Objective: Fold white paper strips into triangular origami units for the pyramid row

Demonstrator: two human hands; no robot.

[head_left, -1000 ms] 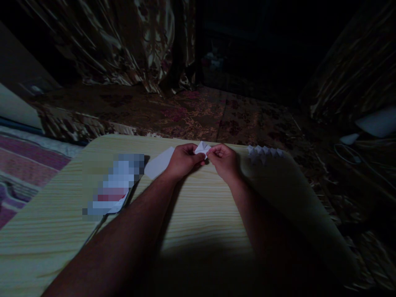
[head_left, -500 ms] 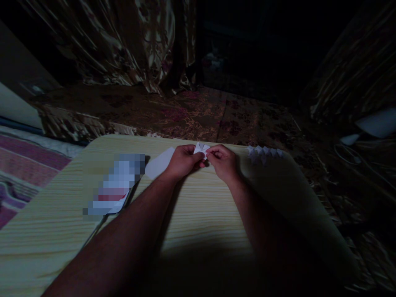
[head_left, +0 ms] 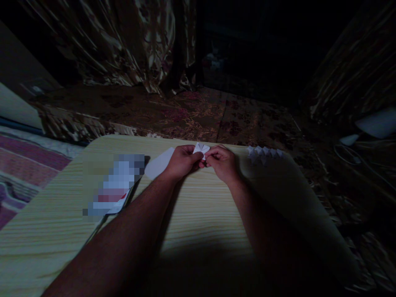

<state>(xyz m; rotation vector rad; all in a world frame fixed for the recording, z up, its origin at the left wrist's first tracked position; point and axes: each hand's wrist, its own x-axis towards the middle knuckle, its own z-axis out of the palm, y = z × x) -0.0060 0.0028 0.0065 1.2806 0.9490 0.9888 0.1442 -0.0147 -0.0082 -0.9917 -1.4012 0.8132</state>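
Observation:
A small folded white paper piece is pinched between both my hands at the far edge of a pale wooden table. My left hand grips its left side with closed fingers. My right hand pinches its right side with thumb and fingers. Only the top of the paper shows above my fingers. A flat white sheet lies just left of my left hand.
A row of several small folded paper pieces lies at the table's far right edge. A blurred-out flat object rests on the table's left part. Beyond the table are patterned carpet and draped fabric; a cable lies at the right.
My two hands have drawn slightly closer together on the paper piece, which has shifted a little left. Nothing else moved.

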